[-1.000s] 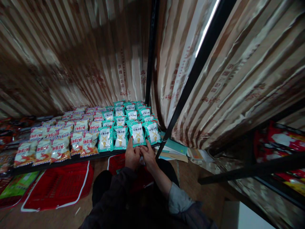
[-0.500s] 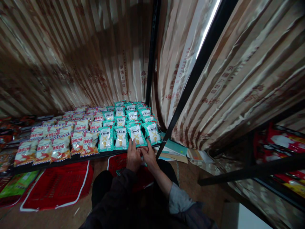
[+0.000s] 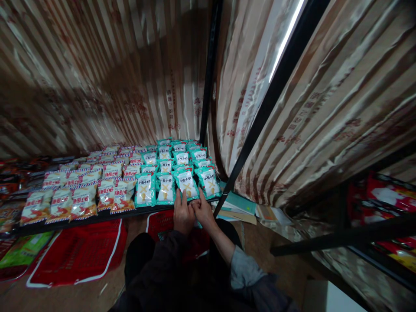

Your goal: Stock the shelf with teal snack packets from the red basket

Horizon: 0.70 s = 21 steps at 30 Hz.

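My left hand (image 3: 183, 216) rests at the shelf's front edge, two fingers stretched onto the lower part of a teal-and-white snack packet (image 3: 186, 184). Beside it is my right hand (image 3: 203, 213), its index finger extended to the gap between that packet and the teal packet at the right end (image 3: 208, 181). The other right fingers are bent and meet the left hand; I see nothing gripped. Further teal packets (image 3: 145, 190) stand in rows behind and to the left. A small pale patch shows under the hands, too hidden to name.
White-and-orange snack packets (image 3: 83, 201) fill the shelf's middle, with dark packets further left. Red baskets (image 3: 81, 247) sit on the floor below. A black post (image 3: 240, 160) rises right of my hands, near papers (image 3: 240, 203). Striped curtains (image 3: 146, 78) hang behind.
Both hands stay at the same packet with almost the same finger pose. The view has shifted very slightly; the packets keep their places.
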Each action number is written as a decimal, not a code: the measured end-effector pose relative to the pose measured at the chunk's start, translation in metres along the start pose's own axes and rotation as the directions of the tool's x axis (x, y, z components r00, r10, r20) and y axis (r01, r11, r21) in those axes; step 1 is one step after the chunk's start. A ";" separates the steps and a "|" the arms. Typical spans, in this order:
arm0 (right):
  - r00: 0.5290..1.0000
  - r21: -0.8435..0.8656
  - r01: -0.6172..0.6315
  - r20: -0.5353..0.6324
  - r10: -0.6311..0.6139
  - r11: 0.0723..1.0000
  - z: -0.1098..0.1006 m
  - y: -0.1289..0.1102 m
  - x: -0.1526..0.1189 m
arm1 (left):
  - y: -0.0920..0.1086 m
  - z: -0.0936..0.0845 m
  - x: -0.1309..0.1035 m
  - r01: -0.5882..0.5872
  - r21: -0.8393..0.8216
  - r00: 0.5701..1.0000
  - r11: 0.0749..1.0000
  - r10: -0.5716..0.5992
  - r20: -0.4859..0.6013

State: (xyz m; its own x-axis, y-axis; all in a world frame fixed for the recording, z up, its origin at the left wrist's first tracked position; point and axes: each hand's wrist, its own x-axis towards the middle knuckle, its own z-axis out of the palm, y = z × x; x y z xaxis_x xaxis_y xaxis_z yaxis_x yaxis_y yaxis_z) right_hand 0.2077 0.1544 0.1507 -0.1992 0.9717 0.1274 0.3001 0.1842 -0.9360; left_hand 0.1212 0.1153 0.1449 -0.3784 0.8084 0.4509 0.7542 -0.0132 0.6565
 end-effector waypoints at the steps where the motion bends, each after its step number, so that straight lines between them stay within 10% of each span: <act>1: 1.000 -0.014 0.012 0.001 -0.012 1.000 0.000 -0.001 0.000 | 0.000 -0.001 0.001 0.000 0.007 1.000 1.000 0.000 0.001; 14: 0.994 -0.082 0.103 0.049 -0.099 0.991 0.001 0.003 -0.003 | -0.004 -0.001 -0.001 -0.096 0.076 0.995 0.993 0.097 -0.011; 21: 0.918 -0.284 0.364 -0.053 -0.394 0.887 -0.004 -0.013 -0.004 | -0.007 0.001 -0.002 -0.151 0.101 0.987 0.983 0.155 -0.033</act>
State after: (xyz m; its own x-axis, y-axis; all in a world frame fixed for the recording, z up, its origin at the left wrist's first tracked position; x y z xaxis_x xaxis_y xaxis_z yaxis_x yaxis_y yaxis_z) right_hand 0.2087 0.1486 0.1633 -0.2512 0.8271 0.5028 0.4583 0.5592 -0.6908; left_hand 0.1168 0.1143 0.1387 -0.2745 0.7769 0.5667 0.8529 -0.0755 0.5165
